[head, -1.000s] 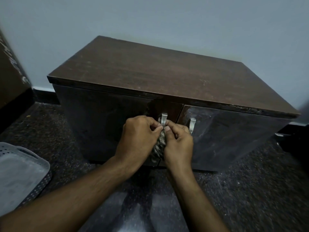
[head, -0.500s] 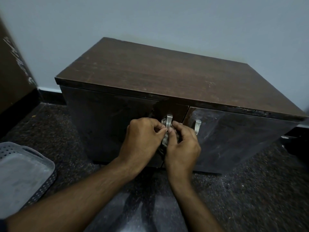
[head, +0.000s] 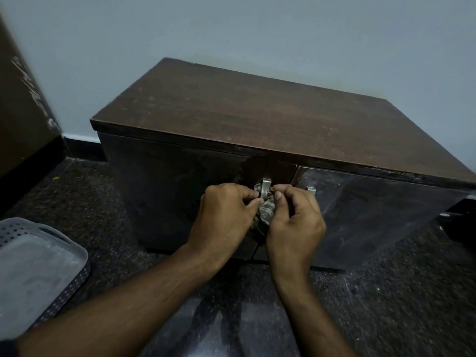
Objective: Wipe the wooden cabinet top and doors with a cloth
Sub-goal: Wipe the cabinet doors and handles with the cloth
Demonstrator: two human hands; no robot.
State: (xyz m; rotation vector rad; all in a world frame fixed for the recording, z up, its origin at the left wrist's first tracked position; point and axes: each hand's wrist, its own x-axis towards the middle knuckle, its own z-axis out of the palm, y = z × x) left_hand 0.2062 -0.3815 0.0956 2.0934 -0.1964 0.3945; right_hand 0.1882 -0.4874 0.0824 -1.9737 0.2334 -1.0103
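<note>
Where the wooden cabinet (head: 257,124) stands against the pale wall (head: 257,27), its top runs bare from the front lip back to the wall, and dark speckled floor (head: 386,292) lies open before both doors. To the left, a dark wooden panel (head: 23,99) leans in at the frame's edge, and a perforated grey basket (head: 38,266) sits on the floor, well apart from the cabinet's left corner.

There is one cabinet, with two doors: the left door (head: 167,197) and the right door (head: 373,207), both closed, meeting at a seam near the middle. Two metal handles show, the left handle (head: 266,188) and the right handle (head: 311,189), just beside each other. One cloth (head: 266,213) is in view, and two hands.

The cloth is bunched round the left handle, between the hands. The left hand (head: 224,215) has its fingers curled tight, thumb and fingertips pinching the cloth just left of the handle. The right hand (head: 296,220) is likewise curled, pinching the cloth on the handle's right side.
</note>
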